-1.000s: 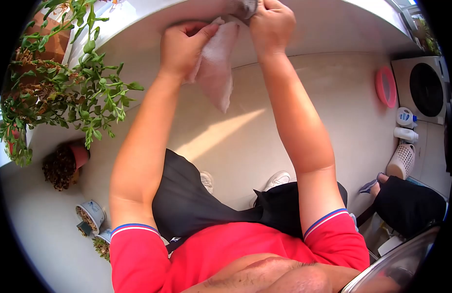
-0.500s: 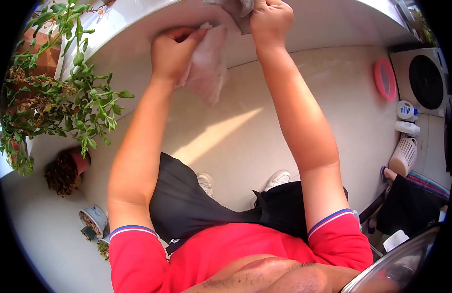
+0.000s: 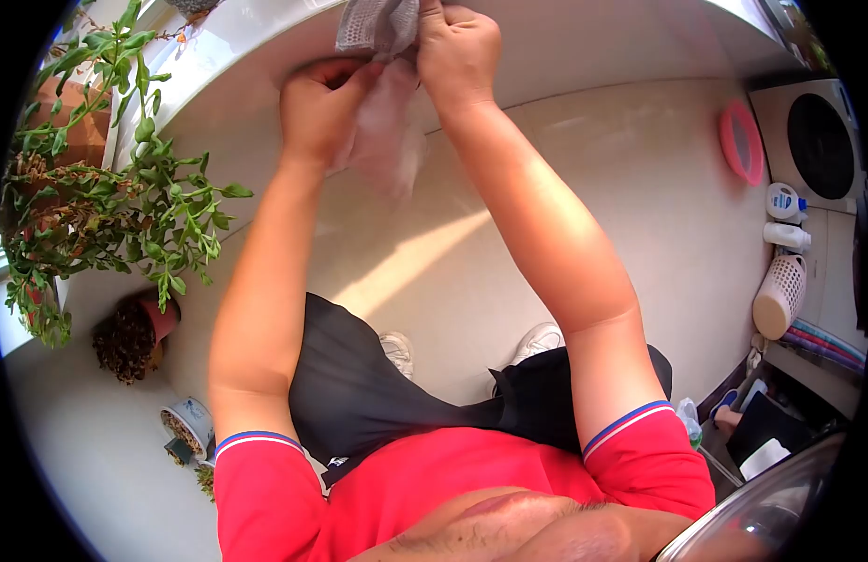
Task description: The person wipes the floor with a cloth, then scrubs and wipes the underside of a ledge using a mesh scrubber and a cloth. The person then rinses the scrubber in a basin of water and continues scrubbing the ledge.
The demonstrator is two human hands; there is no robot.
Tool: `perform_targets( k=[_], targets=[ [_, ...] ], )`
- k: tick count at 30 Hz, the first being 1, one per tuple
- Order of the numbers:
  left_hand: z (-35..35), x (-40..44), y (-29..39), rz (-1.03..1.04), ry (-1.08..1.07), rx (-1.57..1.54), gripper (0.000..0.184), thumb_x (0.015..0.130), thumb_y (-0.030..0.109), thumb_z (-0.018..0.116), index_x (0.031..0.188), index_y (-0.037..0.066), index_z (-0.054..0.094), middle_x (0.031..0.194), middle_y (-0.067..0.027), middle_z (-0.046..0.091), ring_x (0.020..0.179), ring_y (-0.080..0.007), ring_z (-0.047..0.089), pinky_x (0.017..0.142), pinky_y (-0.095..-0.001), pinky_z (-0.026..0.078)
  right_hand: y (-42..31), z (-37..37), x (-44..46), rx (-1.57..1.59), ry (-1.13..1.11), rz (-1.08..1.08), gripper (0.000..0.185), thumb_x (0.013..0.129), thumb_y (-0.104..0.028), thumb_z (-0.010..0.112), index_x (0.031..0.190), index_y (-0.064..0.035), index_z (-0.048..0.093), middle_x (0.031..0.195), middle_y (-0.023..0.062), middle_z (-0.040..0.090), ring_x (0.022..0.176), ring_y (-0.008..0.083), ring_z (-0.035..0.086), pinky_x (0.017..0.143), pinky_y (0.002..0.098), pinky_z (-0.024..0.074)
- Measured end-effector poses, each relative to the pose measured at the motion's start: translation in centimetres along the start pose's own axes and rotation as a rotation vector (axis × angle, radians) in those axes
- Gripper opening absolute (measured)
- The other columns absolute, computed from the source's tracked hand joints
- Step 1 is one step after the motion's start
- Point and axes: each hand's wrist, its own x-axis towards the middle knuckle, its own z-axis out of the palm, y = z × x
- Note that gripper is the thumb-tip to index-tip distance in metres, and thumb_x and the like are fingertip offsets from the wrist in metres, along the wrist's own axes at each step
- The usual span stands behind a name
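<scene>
My left hand [image 3: 312,110] is closed on a thin, see-through whitish piece [image 3: 385,140], which could be a plastic bag or a wet wipe; it hangs down, blurred, beside my wrist. My right hand [image 3: 459,54] pinches a grey textured cloth [image 3: 376,28] that reaches left over the top of the whitish piece. The two hands are close together, with cloth and whitish piece touching or overlapping between them. Both are in front of a white ledge [image 3: 256,47]. Part of the cloth lies beyond the top edge of the view.
A leafy potted plant [image 3: 157,178] hangs over the left side. More pots [image 3: 162,318] stand on the floor below it. At right are a pink basin [image 3: 740,142], a washing machine [image 3: 818,145], white bottles [image 3: 785,234] and a laundry basket [image 3: 780,298]. Another person's foot [image 3: 727,412] shows at lower right.
My right hand has moved left with the grey cloth, up to my left hand. The whitish piece still hangs from my left hand. The other person at right is less visible.
</scene>
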Motion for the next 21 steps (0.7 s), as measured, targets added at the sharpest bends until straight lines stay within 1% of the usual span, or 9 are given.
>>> perform_targets(
  k=[1,5,6,10,13,14,17,18,21],
  targets=[
    [-0.2,0.5,0.3,0.003,-0.004,0.012,0.027,0.085,0.023,0.078,0.094,-0.002,0.075,0.081,-0.0048,0.073,0.070,-0.0095,0.061,0.067,-0.0258,0.050,-0.1,-0.3,0.6,0.074,-0.015,0.059,0.057,0.094,-0.039,0.069,0.058,0.0033,0.057,0.051,0.0108,0.053,0.049,0.0158,0.043,0.051,0.0380,0.0424],
    [-0.1,-0.3,-0.4,-0.051,-0.039,-0.015,0.027,0.085,0.025,0.078,0.093,-0.001,0.075,0.077,-0.0043,0.072,0.068,-0.0088,0.060,0.065,-0.0260,0.049,1.7,2.5,-0.3,0.001,0.115,-0.108,0.058,0.097,-0.037,0.067,0.054,0.0003,0.055,0.050,0.0023,0.053,0.046,0.0113,0.041,0.043,0.0331,0.0374],
    [-0.2,0.0,-0.3,-0.047,-0.039,-0.032,0.027,0.085,0.025,0.078,0.092,-0.001,0.075,0.076,-0.0039,0.071,0.067,-0.0086,0.059,0.064,-0.0260,0.049,1.5,2.3,-0.6,-0.115,0.037,-0.164,0.059,0.098,-0.037,0.065,0.053,0.0000,0.053,0.050,0.0017,0.052,0.046,0.0110,0.041,0.043,0.0328,0.0372],
    [-0.5,-0.4,-0.2,-0.048,-0.041,0.040,0.026,0.085,0.023,0.077,0.093,-0.001,0.075,0.076,-0.0031,0.071,0.067,-0.0078,0.059,0.064,-0.0248,0.048,-1.2,0.3,0.6,0.305,0.042,0.139,0.062,0.094,-0.046,0.068,0.057,0.0024,0.052,0.049,0.0087,0.044,0.051,0.0173,0.040,0.054,0.0384,0.0418],
    [0.0,0.3,0.1,-0.062,-0.064,0.011,0.025,0.086,0.020,0.077,0.095,-0.003,0.075,0.079,-0.0027,0.071,0.070,-0.0064,0.059,0.065,-0.0226,0.048,0.5,2.3,-0.8,0.022,0.055,-0.031,0.063,0.094,-0.045,0.068,0.056,0.0024,0.051,0.049,0.0081,0.044,0.051,0.0175,0.038,0.052,0.0380,0.0410],
    [0.1,0.2,0.3,-0.054,-0.063,0.008,0.025,0.086,0.020,0.077,0.095,-0.003,0.075,0.079,-0.0027,0.071,0.070,-0.0065,0.059,0.065,-0.0226,0.048,0.0,2.0,-0.5,-0.019,0.047,0.003,0.062,0.094,-0.044,0.067,0.057,0.0021,0.052,0.049,0.0087,0.043,0.051,0.0176,0.038,0.052,0.0380,0.0408],
    [-0.3,0.2,-0.6,-0.021,-0.048,0.042,0.025,0.086,0.020,0.077,0.095,-0.003,0.075,0.079,-0.0029,0.071,0.070,-0.0066,0.060,0.066,-0.0230,0.048,-0.5,0.4,1.5,0.334,0.064,0.053,0.051,0.094,-0.029,0.070,0.054,-0.0016,0.054,0.050,-0.0014,0.052,0.047,0.0085,0.044,0.043,0.0314,0.0339],
    [-0.2,0.1,-0.9,-0.009,-0.045,0.058,0.025,0.086,0.020,0.077,0.095,-0.003,0.075,0.079,-0.0030,0.071,0.070,-0.0067,0.059,0.066,-0.0232,0.048,-1.2,0.4,1.0,0.169,0.107,-0.012,0.046,0.095,-0.024,0.069,0.056,-0.0014,0.057,0.053,-0.0013,0.055,0.049,0.0073,0.048,0.043,0.0284,0.0359],
    [-0.1,0.1,0.0,-0.055,-0.068,0.046,0.024,0.086,0.020,0.077,0.095,-0.003,0.075,0.080,-0.0032,0.071,0.071,-0.0071,0.060,0.066,-0.0238,0.048,0.5,1.9,-0.5,-0.135,0.046,-0.044,0.061,0.095,-0.043,0.067,0.057,0.0024,0.053,0.050,0.0096,0.044,0.052,0.0172,0.037,0.052,0.0376,0.0408]
  ],
)
